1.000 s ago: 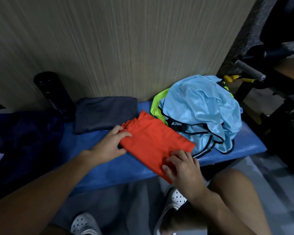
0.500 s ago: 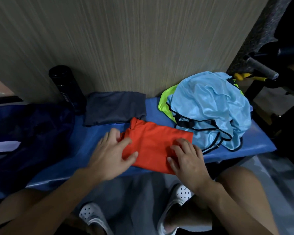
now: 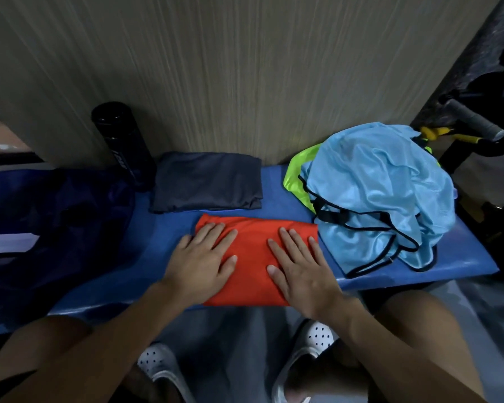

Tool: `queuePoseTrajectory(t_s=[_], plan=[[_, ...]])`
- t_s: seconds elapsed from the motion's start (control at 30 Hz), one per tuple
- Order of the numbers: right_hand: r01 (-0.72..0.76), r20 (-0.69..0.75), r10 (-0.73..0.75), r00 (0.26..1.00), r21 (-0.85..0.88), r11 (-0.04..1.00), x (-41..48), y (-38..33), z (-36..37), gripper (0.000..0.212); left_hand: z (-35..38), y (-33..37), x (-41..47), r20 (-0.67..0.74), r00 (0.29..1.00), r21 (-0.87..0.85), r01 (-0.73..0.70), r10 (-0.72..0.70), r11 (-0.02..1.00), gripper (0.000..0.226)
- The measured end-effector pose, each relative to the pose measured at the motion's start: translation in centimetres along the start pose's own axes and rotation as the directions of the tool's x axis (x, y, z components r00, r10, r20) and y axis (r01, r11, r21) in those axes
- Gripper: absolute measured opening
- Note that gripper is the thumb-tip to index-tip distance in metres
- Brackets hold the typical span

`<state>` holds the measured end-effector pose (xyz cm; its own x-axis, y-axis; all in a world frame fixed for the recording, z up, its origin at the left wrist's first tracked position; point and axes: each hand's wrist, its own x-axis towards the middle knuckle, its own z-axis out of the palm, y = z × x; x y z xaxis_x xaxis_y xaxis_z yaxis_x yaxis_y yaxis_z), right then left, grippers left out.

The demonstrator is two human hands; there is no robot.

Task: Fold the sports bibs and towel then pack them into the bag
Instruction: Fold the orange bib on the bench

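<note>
White lettering is printed down the side of the black bottle (image 3: 122, 146), but it is too blurred to be read.

Bench (image 3: 277, 193) bears bag (image 3: 56, 228), bottle (image 3: 122, 144), grey towel (image 3: 207, 181), orange bib (image 3: 253, 257), crumpled bibs (image 3: 376, 193).

Orange bib (image 3: 253, 257), light-blue bib (image 3: 376, 193), neon-green bib (image 3: 296, 173), grey towel (image 3: 207, 181), blue bench (image 3: 288, 187).
</note>
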<state>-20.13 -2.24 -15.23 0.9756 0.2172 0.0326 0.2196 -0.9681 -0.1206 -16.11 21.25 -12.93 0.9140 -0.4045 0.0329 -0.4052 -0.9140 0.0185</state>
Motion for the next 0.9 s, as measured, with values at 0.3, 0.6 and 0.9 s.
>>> queuePoseTrajectory(t_s=[0.3,0.6,0.9], plan=[[0.003,-0.12,0.011,0.993,0.119,0.993,3.0,0.1,-0.8,0.056,-0.3,-3.6,-0.2,-0.101,0.949,-0.381,0.239,-0.298,0.893,0.064],[-0.178,-0.079,0.218,0.973,0.349,0.92,4.8,1.5,-1.4,0.073,0.1,-3.7,0.3,-0.024,0.951,-0.575,0.239,-0.308,0.783,0.068],[-0.081,-0.144,0.224,0.964,0.642,0.762,5.1,1.9,-1.6,0.071,-0.8,-3.9,0.1,-0.033,0.981,-0.7,0.114,-0.192,0.705,0.083]])
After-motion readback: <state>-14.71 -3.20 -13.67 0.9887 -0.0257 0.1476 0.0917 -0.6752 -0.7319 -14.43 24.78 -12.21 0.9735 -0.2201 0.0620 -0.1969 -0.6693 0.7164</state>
